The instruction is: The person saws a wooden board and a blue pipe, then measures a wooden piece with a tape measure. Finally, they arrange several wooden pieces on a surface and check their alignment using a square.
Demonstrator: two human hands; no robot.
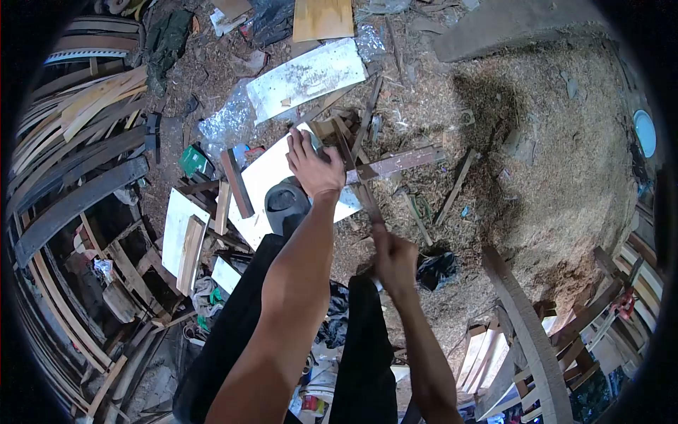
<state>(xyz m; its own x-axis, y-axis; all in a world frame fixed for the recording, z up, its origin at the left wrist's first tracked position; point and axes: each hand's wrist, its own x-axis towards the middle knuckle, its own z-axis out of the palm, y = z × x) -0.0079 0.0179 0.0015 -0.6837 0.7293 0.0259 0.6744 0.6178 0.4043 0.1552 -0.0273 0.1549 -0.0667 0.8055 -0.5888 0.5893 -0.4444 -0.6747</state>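
My left hand (316,165) lies with its fingers spread at the left end of a reddish-brown board (406,164), over a white panel (254,169). My right hand (394,261) is wrapped round the lower end of a long, narrow dark tool (367,201), whose kind I cannot make out. That tool crosses the board just right of my left hand and runs up past it. A dark shoe (284,201) rests on the white panel below my left hand.
Stacked wood strips (92,106) fill the left side. A white board (307,79) and crumpled clear plastic (229,120) lie ahead. Sawdust (565,205) covers the ground at right, near a curved beam (526,332). A black bag (436,271) sits beside my right hand.
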